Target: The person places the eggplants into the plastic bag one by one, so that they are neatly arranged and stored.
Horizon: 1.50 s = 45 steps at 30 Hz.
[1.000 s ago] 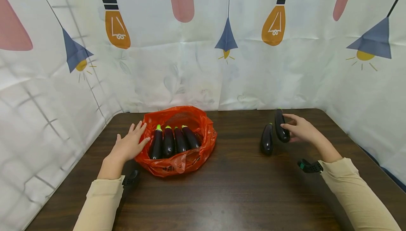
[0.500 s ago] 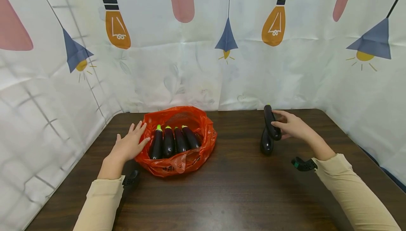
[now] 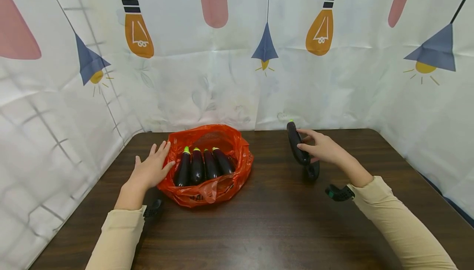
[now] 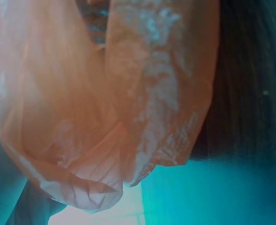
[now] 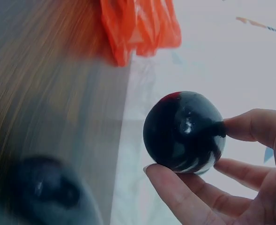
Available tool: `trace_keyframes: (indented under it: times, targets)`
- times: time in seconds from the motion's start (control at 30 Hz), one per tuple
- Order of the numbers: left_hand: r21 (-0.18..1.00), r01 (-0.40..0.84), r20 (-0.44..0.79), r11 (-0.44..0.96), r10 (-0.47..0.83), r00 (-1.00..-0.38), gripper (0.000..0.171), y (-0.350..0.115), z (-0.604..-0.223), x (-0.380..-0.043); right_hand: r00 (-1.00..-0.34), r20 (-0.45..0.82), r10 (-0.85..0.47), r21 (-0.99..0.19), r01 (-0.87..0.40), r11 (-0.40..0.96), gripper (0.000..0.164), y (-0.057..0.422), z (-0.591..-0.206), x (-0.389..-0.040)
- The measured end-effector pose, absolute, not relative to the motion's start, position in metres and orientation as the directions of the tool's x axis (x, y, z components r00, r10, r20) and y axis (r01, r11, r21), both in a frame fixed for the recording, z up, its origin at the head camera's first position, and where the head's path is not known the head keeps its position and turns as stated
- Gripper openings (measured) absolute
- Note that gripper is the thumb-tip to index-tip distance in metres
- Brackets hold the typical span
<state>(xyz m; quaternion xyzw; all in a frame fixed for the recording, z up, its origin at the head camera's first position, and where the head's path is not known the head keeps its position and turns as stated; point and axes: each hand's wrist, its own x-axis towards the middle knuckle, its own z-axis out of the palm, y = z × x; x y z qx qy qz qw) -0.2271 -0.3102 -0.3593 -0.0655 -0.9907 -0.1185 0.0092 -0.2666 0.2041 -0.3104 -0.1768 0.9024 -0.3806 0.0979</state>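
An open red plastic bag (image 3: 242, 167) sits on the table's left half with several dark eggplants (image 3: 197, 167) lying side by side in it, green tips away from me. My left hand (image 3: 149, 172) rests against the bag's left rim, fingers spread and straight. In the left wrist view the bag's crumpled plastic (image 4: 147, 93) fills most of the picture. My right hand (image 3: 324, 148) grips an eggplant (image 3: 298, 144) between thumb and fingers, held above the table; its round end (image 5: 184, 133) faces the right wrist camera. Partly hidden behind it, another eggplant (image 3: 313, 171) lies on the table.
The brown wooden table (image 3: 259, 229) reaches to a patterned white cloth (image 3: 229, 84) hanging at the back and sides. A dark wrist strap (image 3: 340, 193) is on the right forearm, and another strap (image 3: 152, 208) on the left.
My right hand has carried its eggplant leftward, passing over the eggplant lying on the table. The left hand and the bag have stayed in place.
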Motion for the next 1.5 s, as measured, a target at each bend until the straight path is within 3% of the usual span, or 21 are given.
trace_keyframes:
  times: [1.5]
  targets:
    - [0.245,0.140,0.025,0.959,0.138,-0.990,0.075,-0.310,-0.357,-0.224,-0.826,-0.015,-0.564,-0.773,-0.348,0.530,0.061,0.088,-0.309,-0.278]
